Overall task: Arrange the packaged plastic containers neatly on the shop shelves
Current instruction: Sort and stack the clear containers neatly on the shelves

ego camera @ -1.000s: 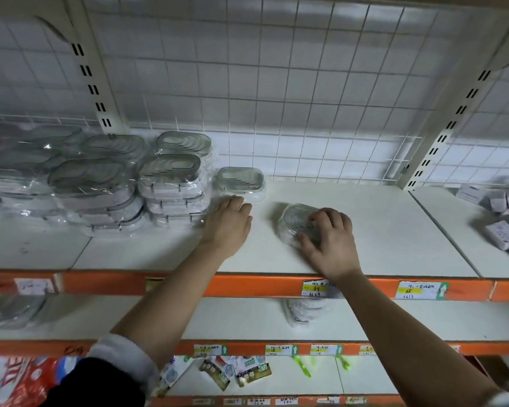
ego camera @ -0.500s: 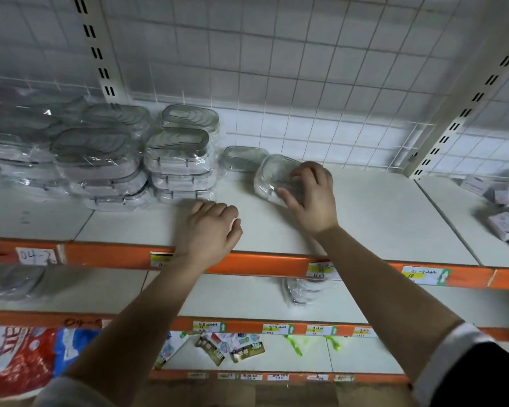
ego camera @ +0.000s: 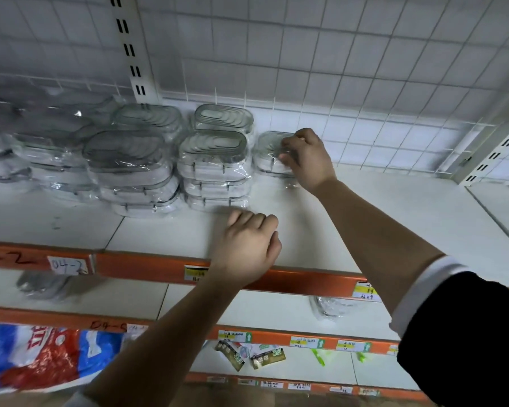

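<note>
Stacks of wrapped clear plastic containers fill the left half of the top white shelf. To their right, near the wire back panel, sits a short pile of the same containers. My right hand grips the top package of that pile, fingers curled over its wrap. My left hand rests on the shelf near its orange front edge, fingers curled under, holding nothing. It lies just in front of the nearest stack.
A wire grid panel backs the shelf. A white upright stands behind the stacks. More wrapped containers lie on the shelf below. Sachets and a red-blue bag sit lower down.
My right hand carried the wrapped container from the shelf's middle back and left onto the small pile. My left hand drew back from the stack toward the front edge.
</note>
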The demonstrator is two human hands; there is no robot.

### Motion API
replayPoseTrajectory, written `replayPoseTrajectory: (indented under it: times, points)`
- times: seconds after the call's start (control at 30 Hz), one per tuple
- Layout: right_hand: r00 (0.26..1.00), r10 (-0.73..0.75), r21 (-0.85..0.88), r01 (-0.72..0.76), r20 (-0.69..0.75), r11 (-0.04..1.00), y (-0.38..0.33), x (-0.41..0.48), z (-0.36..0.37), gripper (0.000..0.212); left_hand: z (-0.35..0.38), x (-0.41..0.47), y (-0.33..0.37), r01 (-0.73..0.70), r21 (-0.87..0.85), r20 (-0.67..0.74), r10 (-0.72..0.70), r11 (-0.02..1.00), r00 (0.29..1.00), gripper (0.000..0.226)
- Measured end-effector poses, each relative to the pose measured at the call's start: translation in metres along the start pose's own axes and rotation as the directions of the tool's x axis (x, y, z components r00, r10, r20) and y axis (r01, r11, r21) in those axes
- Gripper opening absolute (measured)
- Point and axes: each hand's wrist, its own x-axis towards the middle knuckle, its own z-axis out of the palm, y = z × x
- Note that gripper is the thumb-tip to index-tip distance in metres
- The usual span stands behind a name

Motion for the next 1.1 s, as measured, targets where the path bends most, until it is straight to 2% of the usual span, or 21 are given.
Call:
replayPoseTrajectory:
  times: [0.1,0.2,0.3,0.4,0.57,0.83,1.0,1.1]
  points:
    - [0.998,0.029,-0.153,-0.037,-0.056,0.988,-0.004,-0.001,0.003,0.032,0.000,0.000,0.000,-0.004,0.000,0.004,0.004,1.000,1.000,0.010]
    - [0.997,0.059,-0.218,-0.069,-0.052,0.974,-0.011,-0.011,0.007,0.037,-0.003,0.001,0.001,0.015,-0.002,0.011,-0.015,1.000,1.000,0.008]
    - [0.995,0.101,-0.173,-0.100,-0.002,0.980,-0.015,-0.029,0.003,0.049,-0.007,-0.001,0.003,0.045,-0.020,0.031,-0.045,0.999,0.999,0.011]
    - [0.994,0.106,-0.103,-0.106,-0.008,0.989,-0.015,-0.056,-0.009,0.052,-0.012,-0.002,0.005,0.063,-0.012,0.052,-0.062,0.998,0.997,0.020]
    - [0.997,0.055,-0.118,-0.060,-0.045,0.991,-0.011,-0.115,-0.037,0.043,-0.016,-0.004,0.008,0.000,0.049,0.078,-0.004,0.999,0.997,0.025]
    - [0.991,0.031,-0.101,-0.044,-0.127,0.994,-0.003,-0.229,-0.076,0.031,-0.028,-0.060,0.050,0.005,-0.013,0.037,-0.005,1.000,0.999,0.035]
    - [0.982,0.024,-0.062,-0.036,-0.186,0.997,-0.007,-0.282,-0.075,0.022,-0.027,-0.106,0.081,-0.061,-0.012,0.005,0.061,0.998,0.998,0.030]
    - [0.982,0.022,-0.028,-0.028,-0.186,0.999,-0.012,-0.308,-0.062,0.017,-0.023,-0.134,0.092,-0.085,-0.037,0.061,0.087,0.996,0.994,0.030]
